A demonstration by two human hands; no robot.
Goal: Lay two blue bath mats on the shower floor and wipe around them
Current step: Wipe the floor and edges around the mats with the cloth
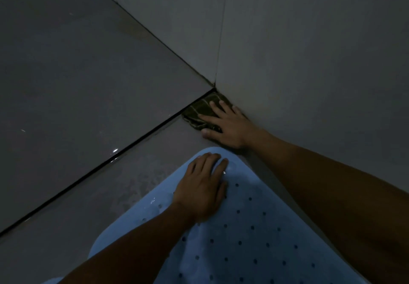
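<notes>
One blue mat (254, 228) is cut off; right hand (228, 124) half-covers the cloth (199, 109).

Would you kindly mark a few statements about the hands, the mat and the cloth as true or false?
1. The right hand presses a dark cloth into the corner. True.
2. The left hand holds the cloth. False: it lies flat on the blue mat.
3. The mat has holes. True.
4. The cloth lies on the mat. False: it lies on the floor, beyond the mat.
5. The mat is rolled up. False: it lies flat.
</notes>
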